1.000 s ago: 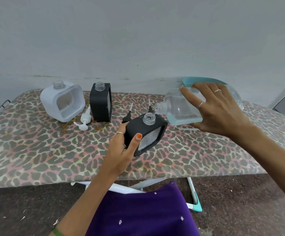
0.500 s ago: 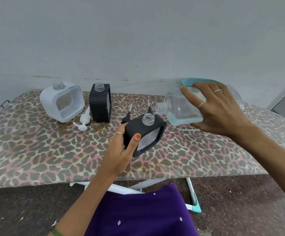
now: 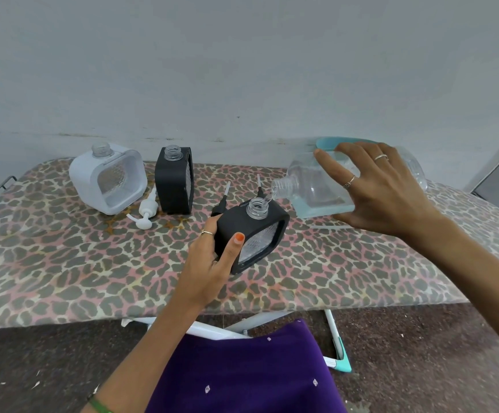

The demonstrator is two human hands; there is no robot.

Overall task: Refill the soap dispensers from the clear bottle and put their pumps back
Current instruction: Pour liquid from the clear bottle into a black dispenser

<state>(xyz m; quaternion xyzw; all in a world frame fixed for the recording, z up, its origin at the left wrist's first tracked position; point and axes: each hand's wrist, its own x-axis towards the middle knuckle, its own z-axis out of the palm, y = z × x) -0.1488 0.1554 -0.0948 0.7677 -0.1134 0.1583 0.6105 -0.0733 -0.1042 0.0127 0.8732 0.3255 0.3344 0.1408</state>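
Note:
My left hand (image 3: 212, 257) grips a black square soap dispenser (image 3: 254, 234), tilted, its open clear neck facing up. My right hand (image 3: 382, 189) holds the clear bottle (image 3: 310, 189) on its side, with pale blue liquid low inside. The bottle's mouth sits just above and right of the dispenser's neck, and a thin clear stream runs from it into the neck. A second black dispenser (image 3: 174, 180) and a white dispenser (image 3: 108, 178) stand open at the back left. A white pump (image 3: 146, 211) lies between them. Two black pumps (image 3: 222, 199) lie behind the held dispenser.
Everything sits on an ironing board with a leopard-print cover (image 3: 63, 263), its front edge near me. A grey wall rises right behind it. White and teal board legs (image 3: 339, 353) and purple cloth (image 3: 242, 374) are below.
The bottle's mouth has tipped lower and closer to the dispenser's neck, and liquid now runs out. My left hand keeps the same hold.

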